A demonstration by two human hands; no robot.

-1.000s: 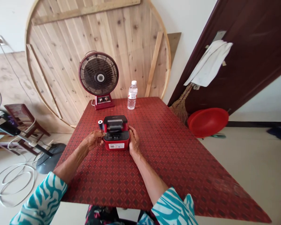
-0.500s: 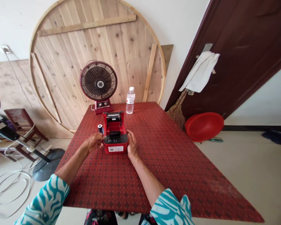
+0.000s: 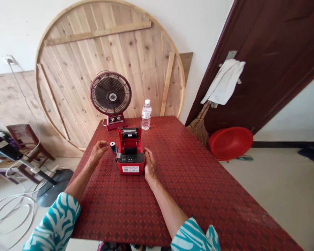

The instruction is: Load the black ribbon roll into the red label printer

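Observation:
A red and black label printer [image 3: 131, 168] stands on the table with its lid raised, showing the compartment inside. My right hand [image 3: 150, 166] lies along the printer's right side, fingers stretched out against it. To the left of the printer, my left hand [image 3: 97, 152] is raised with loosely bent fingers and nothing visible in them. Its fingertips are just left of a small dark roll with a white end [image 3: 112, 144], apart from it. The roll is upright beside the printer's left wall; its lower part is partly hidden.
Behind the printer are a dark red fan [image 3: 112, 97] and a water bottle [image 3: 146, 115]. A patterned red cloth covers the table [image 3: 115, 209]. A red basin [image 3: 231, 143] and a broom [image 3: 200, 127] are by the door. White cable [image 3: 13, 209] coils across the floor at left.
My left hand has come off the printer's left front and moved up and left, beside the roll. My right hand stays on the printer's right side. The view has shifted slightly.

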